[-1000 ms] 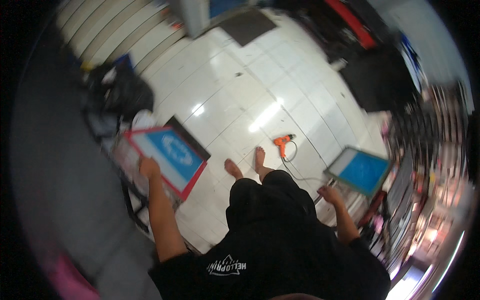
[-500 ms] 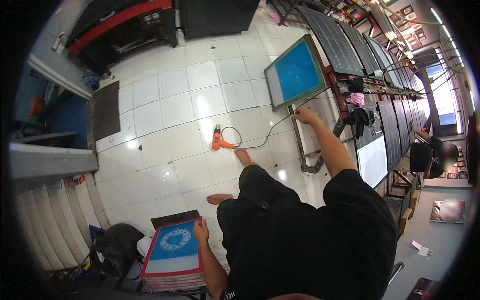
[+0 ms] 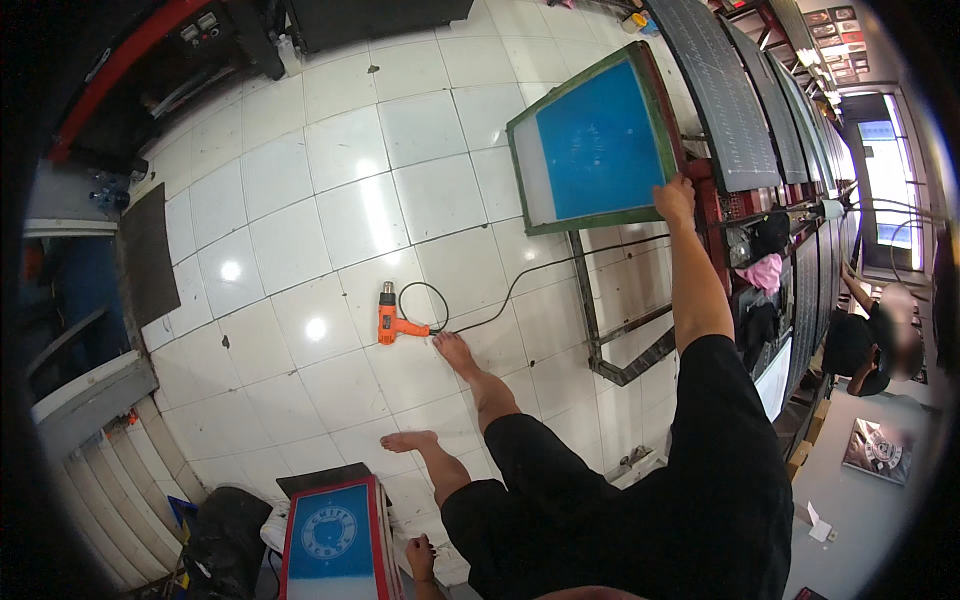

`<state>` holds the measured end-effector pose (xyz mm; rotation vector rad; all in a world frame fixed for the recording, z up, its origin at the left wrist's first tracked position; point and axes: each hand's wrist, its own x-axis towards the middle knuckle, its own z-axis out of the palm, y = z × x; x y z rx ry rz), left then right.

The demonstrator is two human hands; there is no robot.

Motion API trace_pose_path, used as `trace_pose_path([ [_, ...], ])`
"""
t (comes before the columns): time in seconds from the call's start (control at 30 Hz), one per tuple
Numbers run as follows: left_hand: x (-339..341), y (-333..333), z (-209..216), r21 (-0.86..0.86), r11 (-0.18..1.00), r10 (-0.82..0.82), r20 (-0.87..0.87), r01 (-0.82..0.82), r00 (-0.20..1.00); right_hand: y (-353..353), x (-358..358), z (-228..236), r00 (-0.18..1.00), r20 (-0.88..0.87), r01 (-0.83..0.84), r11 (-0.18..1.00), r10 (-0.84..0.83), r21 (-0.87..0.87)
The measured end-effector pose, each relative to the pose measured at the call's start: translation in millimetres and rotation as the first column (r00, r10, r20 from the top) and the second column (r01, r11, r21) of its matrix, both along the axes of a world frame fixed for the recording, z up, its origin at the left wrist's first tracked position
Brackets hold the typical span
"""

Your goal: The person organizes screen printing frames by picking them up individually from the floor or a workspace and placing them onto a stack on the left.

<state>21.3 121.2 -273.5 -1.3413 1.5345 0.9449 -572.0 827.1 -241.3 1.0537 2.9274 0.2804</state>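
Observation:
My right hand [image 3: 676, 199] grips the near right corner of a green-framed printing screen [image 3: 600, 150], a blue mesh with a pale strip at its left. This screen stands tilted at the side of the dark work tables. My left hand [image 3: 421, 558] hangs low with its fingers curled in and nothing visible in them. It is just right of a stack of red-framed printing screens [image 3: 331, 535], apart from it. The top screen has blue mesh with a round pale design. An orange heat gun [image 3: 400, 322] lies on the floor by my foot, its black cord running right.
A dark metal leg frame [image 3: 590, 330] stands below the green-framed screen. Long dark printing tables [image 3: 715, 95] run along the right, with a pink cloth [image 3: 763, 273] and another person [image 3: 865, 335] beside them. A black bag [image 3: 228, 530] lies at the lower left, near steps [image 3: 110, 500].
My left hand has let go of the red-framed screen and drawn back to its right. My right hand has moved up from the cord to the green frame's corner. The view has shifted.

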Motion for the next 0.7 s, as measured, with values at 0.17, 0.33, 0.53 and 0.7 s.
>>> trace_pose_path([
  [0.17, -36, 22, 2, -0.007, 1.000, 0.021, -0.046, -0.021, 0.999, 4, -12, -8, 0.993, -0.102, 0.065, 0.994, -0.056, 0.089],
  [0.33, -46, 24, 3, 0.003, 0.994, 0.104, -0.150, -0.105, 0.983, -33, -28, 6, 0.964, -0.260, 0.035, 0.996, -0.056, -0.082],
  [0.53, -37, 10, 4, -0.019, 0.996, 0.075, -0.270, -0.084, 0.960, -76, -33, -6, 0.951, -0.277, -0.162, 0.984, 0.138, -0.069],
  [0.7, -60, -37, -40, -0.137, 0.986, -0.141, -0.422, 0.091, 0.896, -165, 9, 66, 0.882, -0.364, -0.367, 0.921, 0.300, -0.132],
])
